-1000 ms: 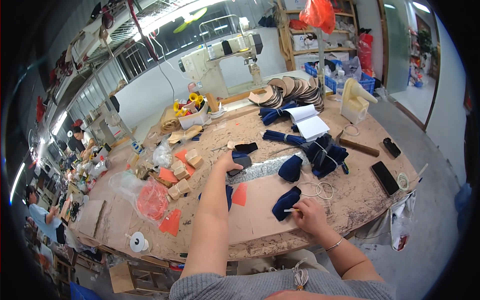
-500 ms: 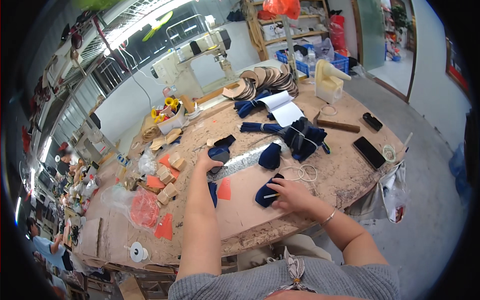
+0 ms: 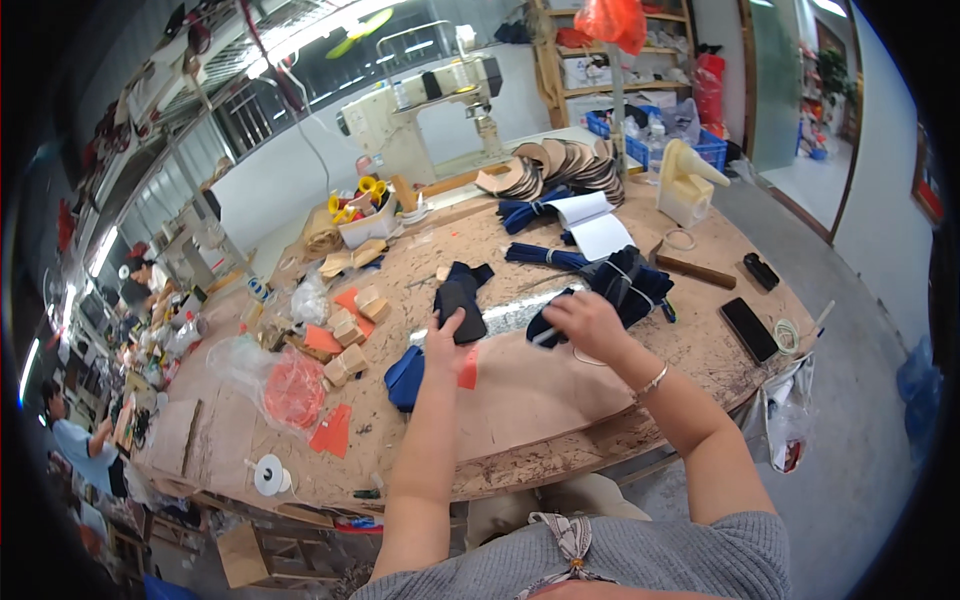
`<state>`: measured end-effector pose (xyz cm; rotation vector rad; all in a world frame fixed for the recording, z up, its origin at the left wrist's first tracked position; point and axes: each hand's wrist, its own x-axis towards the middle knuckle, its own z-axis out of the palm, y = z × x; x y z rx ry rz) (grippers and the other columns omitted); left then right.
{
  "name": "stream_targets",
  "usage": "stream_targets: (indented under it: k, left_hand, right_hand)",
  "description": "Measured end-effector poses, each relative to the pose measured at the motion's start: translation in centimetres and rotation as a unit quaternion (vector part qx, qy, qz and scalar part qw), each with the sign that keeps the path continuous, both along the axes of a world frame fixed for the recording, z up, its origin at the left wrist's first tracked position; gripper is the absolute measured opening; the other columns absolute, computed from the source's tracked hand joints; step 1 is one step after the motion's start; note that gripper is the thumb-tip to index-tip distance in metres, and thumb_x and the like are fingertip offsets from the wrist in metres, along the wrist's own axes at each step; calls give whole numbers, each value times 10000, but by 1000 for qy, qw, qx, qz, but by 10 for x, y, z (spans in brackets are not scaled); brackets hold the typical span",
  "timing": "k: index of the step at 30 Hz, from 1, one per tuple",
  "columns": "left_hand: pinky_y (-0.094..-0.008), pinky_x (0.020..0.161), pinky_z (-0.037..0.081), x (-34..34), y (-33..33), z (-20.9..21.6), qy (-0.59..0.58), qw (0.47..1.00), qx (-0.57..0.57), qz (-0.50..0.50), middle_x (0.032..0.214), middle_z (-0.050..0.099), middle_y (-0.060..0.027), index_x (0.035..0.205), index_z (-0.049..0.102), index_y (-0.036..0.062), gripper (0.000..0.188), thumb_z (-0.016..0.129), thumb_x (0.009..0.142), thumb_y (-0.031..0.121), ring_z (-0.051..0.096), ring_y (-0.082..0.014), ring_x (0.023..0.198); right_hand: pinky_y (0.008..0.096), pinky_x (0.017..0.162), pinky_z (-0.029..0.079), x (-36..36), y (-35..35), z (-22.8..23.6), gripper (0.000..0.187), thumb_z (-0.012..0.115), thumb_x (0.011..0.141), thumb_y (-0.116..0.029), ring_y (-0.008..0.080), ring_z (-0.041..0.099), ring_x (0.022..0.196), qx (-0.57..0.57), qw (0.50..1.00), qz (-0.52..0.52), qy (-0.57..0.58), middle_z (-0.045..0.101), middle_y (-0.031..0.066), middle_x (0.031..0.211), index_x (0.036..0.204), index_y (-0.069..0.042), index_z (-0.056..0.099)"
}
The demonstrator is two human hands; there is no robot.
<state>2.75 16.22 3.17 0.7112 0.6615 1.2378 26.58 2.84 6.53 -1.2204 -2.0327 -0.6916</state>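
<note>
- Bare tan sheet (image 3: 540, 400) now shows at the front of the bench, where a navy piece lay half a second ago under the right hand.
- Left of it, a folded navy piece (image 3: 404, 380) is in fuller view than before, just beside the left forearm.
- The left hand (image 3: 443, 342) is closed on a dark flat piece (image 3: 461, 306), thumb on top, over the bench.
- The right hand (image 3: 592, 325) has moved farther back, fingers bent over another navy piece (image 3: 541, 321); through the blur, I can't tell if they grip it.
- Behind that hand sits the tied navy bundle (image 3: 632, 284).
</note>
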Motion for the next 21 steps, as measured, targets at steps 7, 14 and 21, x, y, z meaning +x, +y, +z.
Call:
stream_targets:
  k: [7, 14, 21]
  left_hand:
    - [-497, 787, 554, 4, -31, -5, -47, 998, 3, 29, 1084, 576, -115, 1149, 446, 95, 423, 675, 804, 10, 607, -264, 981]
    - [-339, 788, 553, 6, -37, -24, -13, 995, 96, 8, 1083, 559, -105, 1239, 323, 112, 572, 648, 795, -43, 623, -214, 943]
    - [-394, 837, 545, 0, -57, 0, 13, 984, 149, -92, 1161, 504, -106, 1271, 318, 122, 566, 580, 809, -73, 588, -222, 1031]
  right_hand:
    - [342, 775, 492, -20, 32, 1, 245, 639, 720, -34, 250, 587, 914, -15, 987, -69, 146, 625, 89, 1028, 960, -73, 660]
    - [298, 659, 520, -120, 70, -8, 467, 759, 754, -338, 199, 657, 714, -238, 850, 79, 463, 664, 148, 931, 1071, -16, 645]
    - [235, 598, 493, -97, 61, -12, 320, 703, 843, -170, 96, 611, 714, -395, 641, 237, 614, 662, 50, 825, 1095, 15, 635]
